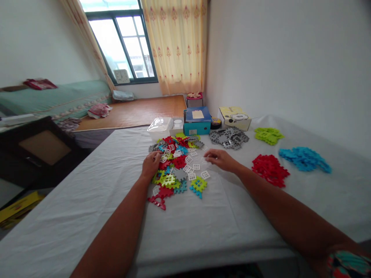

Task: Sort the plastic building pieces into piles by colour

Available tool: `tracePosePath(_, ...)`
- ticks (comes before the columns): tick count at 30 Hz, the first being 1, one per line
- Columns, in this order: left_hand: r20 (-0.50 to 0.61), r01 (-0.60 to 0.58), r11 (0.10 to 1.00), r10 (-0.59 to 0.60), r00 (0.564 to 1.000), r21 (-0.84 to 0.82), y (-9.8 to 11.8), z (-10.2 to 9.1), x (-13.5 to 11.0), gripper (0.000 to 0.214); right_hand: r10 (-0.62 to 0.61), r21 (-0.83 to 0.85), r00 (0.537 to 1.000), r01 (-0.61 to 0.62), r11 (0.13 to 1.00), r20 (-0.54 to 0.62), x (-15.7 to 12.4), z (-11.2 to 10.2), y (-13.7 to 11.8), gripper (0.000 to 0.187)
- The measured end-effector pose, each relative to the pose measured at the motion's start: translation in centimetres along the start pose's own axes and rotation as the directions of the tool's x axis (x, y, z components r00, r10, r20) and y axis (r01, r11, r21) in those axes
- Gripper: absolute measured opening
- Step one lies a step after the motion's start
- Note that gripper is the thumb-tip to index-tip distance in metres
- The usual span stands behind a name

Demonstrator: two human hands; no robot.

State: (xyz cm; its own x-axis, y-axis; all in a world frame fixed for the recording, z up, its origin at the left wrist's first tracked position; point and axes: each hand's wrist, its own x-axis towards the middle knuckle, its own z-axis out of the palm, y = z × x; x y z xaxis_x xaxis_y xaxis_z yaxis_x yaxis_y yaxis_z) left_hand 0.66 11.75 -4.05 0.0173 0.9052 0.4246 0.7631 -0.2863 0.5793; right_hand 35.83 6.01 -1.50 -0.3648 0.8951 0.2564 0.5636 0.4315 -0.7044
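A mixed heap of flat plastic interlocking tiles [176, 164] in red, green, blue, grey and white lies in the middle of a white-covered table [87, 200]. My left hand [151, 164] rests on the heap's left edge, its fingers curled over some small tiles. My right hand [219, 159] lies at the heap's right side, fingers bent and pinched near small white window tiles [193, 172]; what they hold, if anything, is too small to name.
Sorted piles lie to the right: grey [229, 138], green [268, 135], red [270, 169], blue [304, 158]. At the table's far edge stand a clear plastic tub [160, 126], a blue box [197, 120] and a white-and-yellow box [234, 117]. A bed [52, 100] and a window [124, 42] are behind.
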Motion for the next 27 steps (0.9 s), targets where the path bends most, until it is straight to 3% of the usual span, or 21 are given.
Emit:
tracePosePath(3, 0.001, 0.004, 1.0, -0.004, 1.0, -0.006, 0.0, 0.0, 0.0, 0.04, 0.036, -0.194, 0.999, -0.043, 0.98, -0.04, -0.2, -2.6, 1.8, 0.025)
tracePosePath(5, 0.007, 0.011, 1.0, -0.011, 1.0, -0.01, 0.0, 0.0, 0.0, 0.039, -0.001, -0.341, 0.996, -0.03, 0.94, -0.092, -0.2, -2.9, 2.5, 0.023)
tracePosePath(8, 0.015, 0.013, 1.0, -0.012, 1.0, -0.011, -0.1, 0.1, 0.1, 0.04, -0.131, -0.445, 0.984, 0.064, 0.893, -0.121, -0.1, -1.0, 2.0, 0.028)
tracePosePath(11, 0.012, 0.006, 1.0, -0.006, 1.0, -0.01, -0.2, 0.1, 0.1, 0.039, -0.217, -0.454, 0.976, 0.188, 0.871, -0.013, 0.4, 2.2, 0.2, 0.031)
tracePosePath(15, 0.01, 0.008, 1.0, -0.008, 1.0, -0.016, -0.2, 0.1, 0.0, 0.039, -0.206, -0.45, 0.974, 0.227, 0.864, 0.095, 0.9, 4.7, -1.3, 0.026)
tracePosePath(18, 0.017, 0.009, 1.0, -0.009, 1.0, -0.021, -0.1, 0.1, 0.0, 0.04, -0.153, -0.381, 0.987, 0.163, 0.91, 0.058, 1.0, 5.0, -1.3, 0.024)
tracePosePath(22, 0.017, 0.012, 1.0, -0.012, 1.0, -0.011, 0.0, 0.0, -0.1, 0.04, -0.039, -0.277, 0.999, 0.039, 0.96, 0.003, 0.7, 3.6, -1.0, 0.017)
tracePosePath(27, 0.014, 0.012, 1.0, -0.011, 1.0, -0.017, 0.0, -0.2, -0.1, 0.039, 0.003, -0.347, 0.995, -0.038, 0.937, -0.101, -0.1, -1.1, 0.9, 0.022)
